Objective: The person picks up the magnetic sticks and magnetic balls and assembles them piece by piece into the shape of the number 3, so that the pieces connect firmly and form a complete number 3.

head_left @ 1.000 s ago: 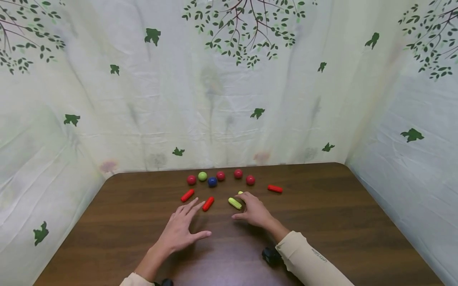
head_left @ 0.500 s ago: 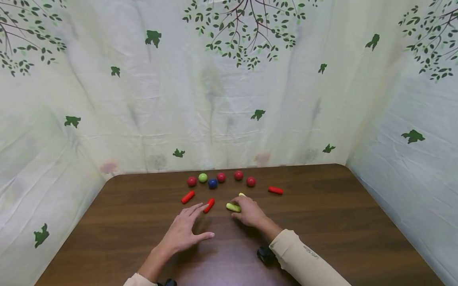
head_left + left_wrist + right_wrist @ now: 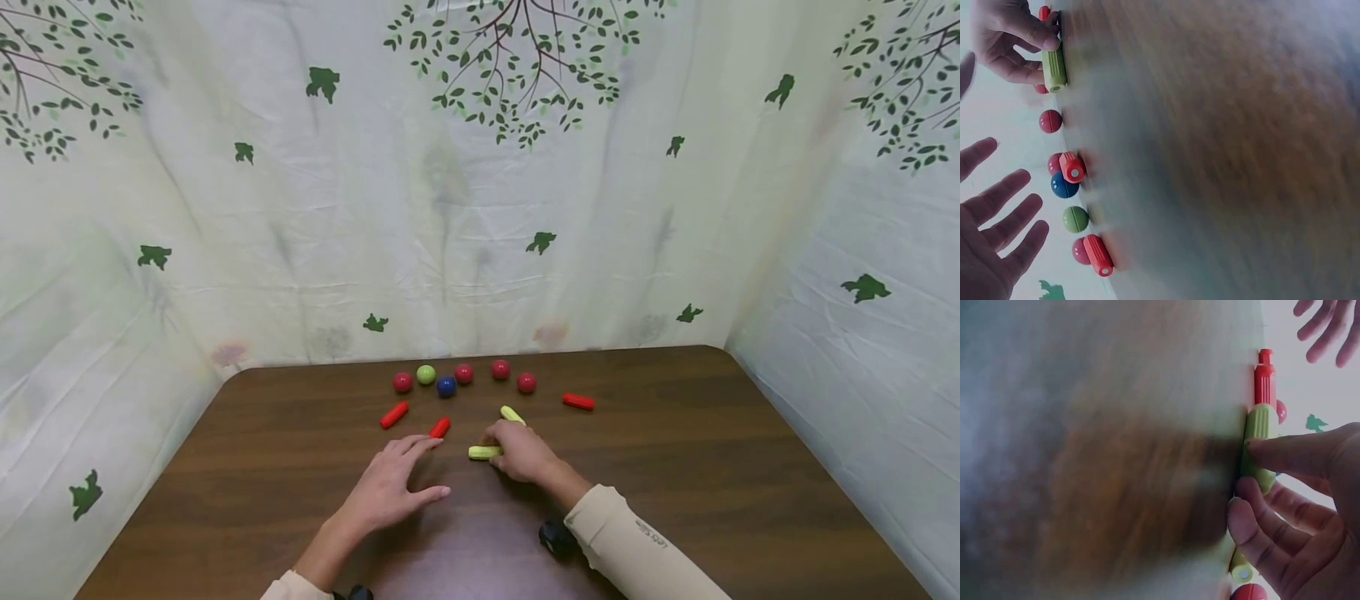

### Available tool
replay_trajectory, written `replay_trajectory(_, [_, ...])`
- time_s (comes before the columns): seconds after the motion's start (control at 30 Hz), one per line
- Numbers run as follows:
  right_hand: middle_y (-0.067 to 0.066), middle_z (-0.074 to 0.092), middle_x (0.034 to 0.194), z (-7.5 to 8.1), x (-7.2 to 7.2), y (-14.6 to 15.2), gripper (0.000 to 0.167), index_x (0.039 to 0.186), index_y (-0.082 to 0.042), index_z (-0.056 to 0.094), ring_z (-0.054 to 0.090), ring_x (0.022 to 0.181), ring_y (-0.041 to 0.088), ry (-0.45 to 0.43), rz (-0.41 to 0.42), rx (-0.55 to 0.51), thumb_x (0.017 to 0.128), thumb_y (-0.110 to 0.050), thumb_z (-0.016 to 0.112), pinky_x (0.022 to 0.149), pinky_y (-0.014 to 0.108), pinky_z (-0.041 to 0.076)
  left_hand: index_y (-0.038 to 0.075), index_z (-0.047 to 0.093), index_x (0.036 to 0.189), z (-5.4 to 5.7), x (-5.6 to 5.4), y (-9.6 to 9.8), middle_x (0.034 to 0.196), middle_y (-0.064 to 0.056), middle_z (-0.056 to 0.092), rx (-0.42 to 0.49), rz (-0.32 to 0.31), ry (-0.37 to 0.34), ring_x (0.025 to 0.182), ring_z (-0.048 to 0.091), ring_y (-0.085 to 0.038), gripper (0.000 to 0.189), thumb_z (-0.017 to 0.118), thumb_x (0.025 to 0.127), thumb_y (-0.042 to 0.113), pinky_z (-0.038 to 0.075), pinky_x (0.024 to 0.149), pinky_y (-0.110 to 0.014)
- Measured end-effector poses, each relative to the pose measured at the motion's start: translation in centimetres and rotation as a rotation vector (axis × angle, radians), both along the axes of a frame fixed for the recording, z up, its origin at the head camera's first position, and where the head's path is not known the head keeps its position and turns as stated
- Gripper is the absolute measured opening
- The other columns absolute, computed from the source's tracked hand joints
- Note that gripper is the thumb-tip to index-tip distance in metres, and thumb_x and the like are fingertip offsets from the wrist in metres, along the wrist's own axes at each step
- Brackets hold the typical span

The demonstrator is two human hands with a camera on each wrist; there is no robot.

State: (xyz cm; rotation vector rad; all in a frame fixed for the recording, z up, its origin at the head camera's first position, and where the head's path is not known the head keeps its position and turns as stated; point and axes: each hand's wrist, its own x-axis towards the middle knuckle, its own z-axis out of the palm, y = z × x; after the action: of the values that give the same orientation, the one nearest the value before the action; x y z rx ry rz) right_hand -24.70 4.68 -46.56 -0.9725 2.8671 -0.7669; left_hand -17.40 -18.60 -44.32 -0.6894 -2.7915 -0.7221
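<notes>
My right hand pinches a yellow-green grooved plastic cylinder between thumb and fingers, low over the table. In the head view this cylinder lies crosswise, its left end sticking out past the fingertips. A second yellow-green cylinder lies just beyond that hand, partly covered by it. My left hand is spread, palm down and holding nothing, its fingertips overlapping the near end of a red grooved cylinder in the head view. Another red cylinder lies further left, and a third red cylinder to the right.
Along the far side of the brown table stand several red balls, a green ball and a blue ball. A pale cloth with leaf prints hangs behind and around the table.
My right hand has closed on the nearer yellow-green cylinder, turned it crosswise and drawn it closer and slightly left. My left hand has moved only slightly.
</notes>
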Motion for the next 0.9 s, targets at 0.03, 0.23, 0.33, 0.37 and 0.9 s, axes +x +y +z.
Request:
replay_trajectory(0.03, [-0.002,0.065,0.086,0.0,0.0,0.0,0.015,0.092,-0.008,0.071,0.059,0.085,0.014,0.004,0.011,0.008,0.079,-0.002,0.076,0.077,0.043,0.050,0.008,0.060,0.129,0.0,-0.1,0.1,0.125,-0.012,0.059,-0.007,-0.007,0.005,0.115,0.053,-0.036,0.060,0.080,0.080,0.037,0.041,0.090,-0.061])
replay_trajectory(0.23, [-0.003,0.064,0.083,0.4,0.3,0.4,0.013,0.087,-0.008,0.070,0.057,0.079,0.012,-0.004,0.059,-0.004,0.078,-0.001,0.077,0.074,0.035,0.049,0.006,0.063,0.124,0.4,-0.4,0.6,0.120,-0.012,0.061,-0.062,-0.066,-0.061,0.111,0.056,-0.037,0.049,0.077,0.084,0.032,0.043,0.089,-0.059])
replay_trajectory(0.33, [-0.003,0.064,0.082,0.4,0.6,0.8,0.014,0.087,-0.006,0.070,0.057,0.077,0.011,-0.032,0.081,-0.054,0.077,0.000,0.077,0.072,0.031,0.048,0.006,0.064,0.120,0.5,-0.5,0.8,0.116,-0.011,0.064,-0.083,-0.099,-0.106,0.106,0.060,-0.034,0.044,0.076,0.085,0.030,0.046,0.087,-0.055])
replay_trajectory(0.37, [-0.003,0.065,0.082,0.4,0.8,0.9,0.014,0.088,-0.006,0.071,0.057,0.076,0.011,-0.044,0.088,-0.069,0.077,0.001,0.077,0.072,0.030,0.048,0.007,0.064,0.118,0.5,-0.6,0.9,0.113,-0.010,0.065,-0.089,-0.110,-0.121,0.103,0.061,-0.032,0.042,0.076,0.086,0.030,0.047,0.086,-0.053])
replay_trajectory(0.9, [-0.008,0.065,0.081,1.4,3.4,2.4,0.016,0.094,-0.008,0.074,0.056,0.062,0.003,-0.312,0.165,-0.235,0.080,0.000,0.077,0.057,0.022,0.047,0.008,0.067,0.099,-0.2,-0.3,2.8,0.088,-0.003,0.072,0.170,-0.196,-0.363,0.078,0.066,-0.014,0.020,0.076,0.086,0.020,0.050,0.069,-0.028])
